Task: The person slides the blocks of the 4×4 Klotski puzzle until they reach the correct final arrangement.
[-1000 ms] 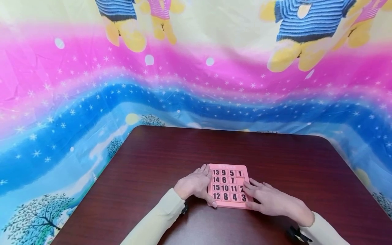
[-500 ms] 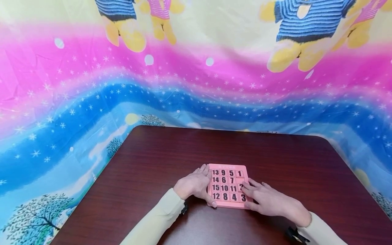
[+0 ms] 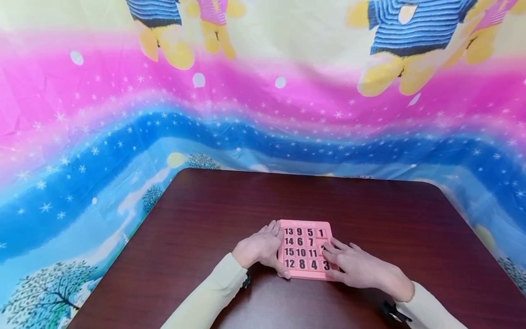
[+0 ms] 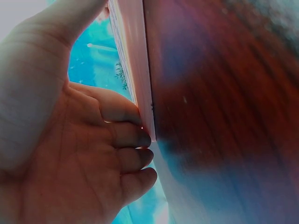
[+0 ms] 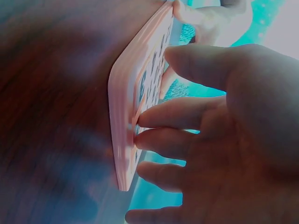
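A pink number slide puzzle (image 3: 302,252) lies flat on the table, its tiles in rows with black numerals. My left hand (image 3: 260,246) rests along its left side, fingers extended against the edge and thumb at the near corner. In the left wrist view, the fingertips touch the puzzle's side wall (image 4: 135,60). My right hand (image 3: 363,267) reaches over the right side, with fingertips on the 2 tile (image 3: 321,249) in the right column, mostly covering it. Above that tile is a gap below the 1 tile (image 3: 321,233). In the right wrist view, two fingertips (image 5: 147,119) touch the puzzle face.
The dark red-brown table (image 3: 230,201) extends around the puzzle. Behind it hangs a colourful printed cloth (image 3: 263,119) with snowflakes and bears. Black straps (image 3: 396,312) show at both wrists, by the pale sleeves (image 3: 209,292).
The right fingertips have moved slightly left and away from me over the right column. The 2 tile has shifted up toward the gap under the 1. My left hand has stayed in place.
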Motion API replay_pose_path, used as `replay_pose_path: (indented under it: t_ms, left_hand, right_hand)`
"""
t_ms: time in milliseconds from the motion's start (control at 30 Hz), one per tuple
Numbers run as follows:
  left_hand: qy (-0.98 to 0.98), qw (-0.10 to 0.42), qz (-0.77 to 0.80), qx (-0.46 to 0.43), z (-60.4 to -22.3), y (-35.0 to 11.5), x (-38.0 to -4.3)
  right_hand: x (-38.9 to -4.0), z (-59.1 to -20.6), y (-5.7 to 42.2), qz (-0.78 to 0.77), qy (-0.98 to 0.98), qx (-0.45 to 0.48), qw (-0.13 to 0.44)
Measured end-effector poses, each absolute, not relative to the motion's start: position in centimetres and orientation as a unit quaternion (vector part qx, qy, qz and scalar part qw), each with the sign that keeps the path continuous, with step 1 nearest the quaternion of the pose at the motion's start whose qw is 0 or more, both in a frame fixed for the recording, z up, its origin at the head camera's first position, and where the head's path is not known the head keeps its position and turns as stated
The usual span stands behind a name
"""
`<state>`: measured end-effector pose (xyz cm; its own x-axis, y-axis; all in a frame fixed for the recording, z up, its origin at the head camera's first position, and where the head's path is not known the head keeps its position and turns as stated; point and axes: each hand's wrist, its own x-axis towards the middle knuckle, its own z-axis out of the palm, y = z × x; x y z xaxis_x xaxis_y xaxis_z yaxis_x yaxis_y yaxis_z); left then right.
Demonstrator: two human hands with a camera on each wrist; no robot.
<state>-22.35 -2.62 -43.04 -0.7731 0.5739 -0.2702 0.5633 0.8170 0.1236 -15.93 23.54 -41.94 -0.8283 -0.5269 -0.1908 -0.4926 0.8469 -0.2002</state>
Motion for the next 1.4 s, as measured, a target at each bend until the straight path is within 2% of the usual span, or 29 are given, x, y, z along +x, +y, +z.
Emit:
replay_pose_path:
  t_ms: [700,1100,1400]
  left_hand:
    - [0.944,0.144,0.007,0.296,-43.2,-2.7,-22.4]
    - [0.942,0.15,0.012,0.299,-43.1,-2.5,-22.4]
    - [0.943,0.149,0.011,0.297,-43.2,-2.5,-22.4]
  right_hand:
    - [-16.8,-42.5,23.2,-0.059,0.959,-0.256,0.102]
    - [-12.9,-41.5,23.2,-0.056,0.946,-0.304,0.1]
    - [-11.1,-41.8,23.1,-0.03,0.942,-0.329,0.059]
